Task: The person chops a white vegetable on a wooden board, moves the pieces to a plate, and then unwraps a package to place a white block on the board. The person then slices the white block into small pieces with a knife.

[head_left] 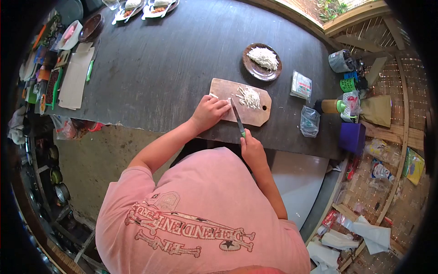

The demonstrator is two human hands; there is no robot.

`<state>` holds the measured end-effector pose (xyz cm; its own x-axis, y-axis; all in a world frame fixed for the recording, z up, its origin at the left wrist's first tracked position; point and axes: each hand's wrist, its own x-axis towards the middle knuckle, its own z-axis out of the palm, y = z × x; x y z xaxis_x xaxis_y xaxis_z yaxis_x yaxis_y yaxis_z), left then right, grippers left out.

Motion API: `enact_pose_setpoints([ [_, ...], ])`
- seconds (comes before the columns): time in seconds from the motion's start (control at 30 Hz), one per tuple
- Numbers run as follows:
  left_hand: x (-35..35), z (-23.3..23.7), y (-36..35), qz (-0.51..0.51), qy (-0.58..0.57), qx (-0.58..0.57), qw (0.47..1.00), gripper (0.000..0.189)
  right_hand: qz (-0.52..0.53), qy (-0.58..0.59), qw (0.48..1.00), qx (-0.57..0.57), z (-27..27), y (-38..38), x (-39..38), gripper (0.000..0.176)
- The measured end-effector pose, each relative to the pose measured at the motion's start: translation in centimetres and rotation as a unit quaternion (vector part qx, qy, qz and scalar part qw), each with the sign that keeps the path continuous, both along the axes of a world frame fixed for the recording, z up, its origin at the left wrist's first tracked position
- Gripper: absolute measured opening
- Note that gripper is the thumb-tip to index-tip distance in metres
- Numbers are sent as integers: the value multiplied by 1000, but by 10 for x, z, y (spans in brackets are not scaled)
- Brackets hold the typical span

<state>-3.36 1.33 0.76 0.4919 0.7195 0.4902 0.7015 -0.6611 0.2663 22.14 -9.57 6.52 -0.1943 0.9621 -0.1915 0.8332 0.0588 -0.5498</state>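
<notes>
A wooden cutting board [252, 118] lies near the table's front edge, with a pile of thin white strips [249, 97] on its right half. My left hand [210, 112] rests on the board's left part, fingers curled down on a pale piece of food mostly hidden beneath them; its kind I cannot make out. In my right hand [252, 148] is a knife [237, 117], gripped by its green handle. Its blade points away from me and lies beside my left fingertips. Beyond the board, a brown plate [262, 74] bears a heap of similar white strips [263, 59].
Right of the board are a square white packet [301, 85], a clear plastic bag [310, 121] and a jar with a green lid [329, 106]. Two plates of food [158, 9] stand at the far left. A green-handled knife [89, 71] lies by the cardboard [75, 77].
</notes>
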Motion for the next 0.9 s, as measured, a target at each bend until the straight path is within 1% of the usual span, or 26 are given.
enact_pose_setpoints([
  [0.17, 0, 0, 3, -18, 6, -5, 1000, 29, -13, -9, 1000, 2, 13, -1, -9, 40],
  [0.27, -2, -5, 4, -24, -6, -30, 999, 31, -12, -35, 999, -15, 19, 1, -12, 41],
  [0.33, -4, -5, 6, -30, -33, -27, 999, 34, -8, -78, 997, -20, 21, 4, -17, 42],
  [0.37, -4, -4, 8, -30, -34, -32, 998, 34, -8, -79, 996, -26, 7, 10, -24, 42],
  [0.4, -4, -2, 5, -27, -41, -34, 998, 31, -5, -106, 994, 29, -19, 9, -35, 42],
  [0.43, -4, 2, 4, -23, -47, -28, 998, 29, -2, -133, 987, 92, -30, 9, -41, 43],
  [0.47, -4, 0, 2, -25, -47, -26, 998, 29, -4, -133, 987, 93, -36, 7, -40, 43],
  [0.53, -4, -2, 5, -25, -53, -37, 998, 30, -20, -110, 984, 139, -33, 19, -43, 38],
  [0.57, -4, -3, 5, -25, -54, -30, 998, 30, -28, -92, 988, 117, -27, 15, -40, 38],
  [0.6, -5, -3, 5, -29, -54, -28, 998, 30, -32, -92, 988, 118, -24, 11, -36, 38],
  [0.67, -4, -4, 6, -29, -53, -50, 997, 36, -50, -61, 995, 56, -17, 2, -23, 38],
  [0.7, -4, -4, 8, -29, -57, -49, 997, 36, -49, -64, 995, 58, -12, 1, -18, 38],
  [0.77, -4, -4, 6, -29, -60, -46, 997, 35, -55, -2, 998, 9, 0, -4, -10, 33],
  [0.9, -4, 1, 6, -27, -47, -42, 998, 34, -58, 23, 998, 8, 26, -5, -14, 33],
])
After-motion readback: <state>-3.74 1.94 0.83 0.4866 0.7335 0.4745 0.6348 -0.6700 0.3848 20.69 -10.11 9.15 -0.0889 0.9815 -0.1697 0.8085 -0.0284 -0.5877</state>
